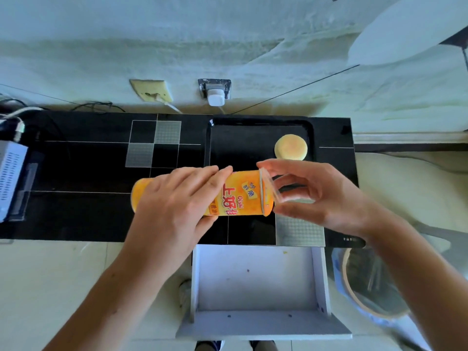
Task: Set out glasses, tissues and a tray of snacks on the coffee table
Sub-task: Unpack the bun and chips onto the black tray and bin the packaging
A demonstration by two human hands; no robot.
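Observation:
My left hand grips an orange snack canister that lies sideways above the black cabinet top, its open end pointing right. At that end my right hand pinches the canister's clear plastic lid, which is tilted off the rim. Behind the hands a black tray rests on the cabinet top, with one round pale pastry in its right part.
An open white drawer juts out below the black cabinet top. A bin stands on the floor at the right. A grey device and cables lie at the left. Wall sockets sit behind.

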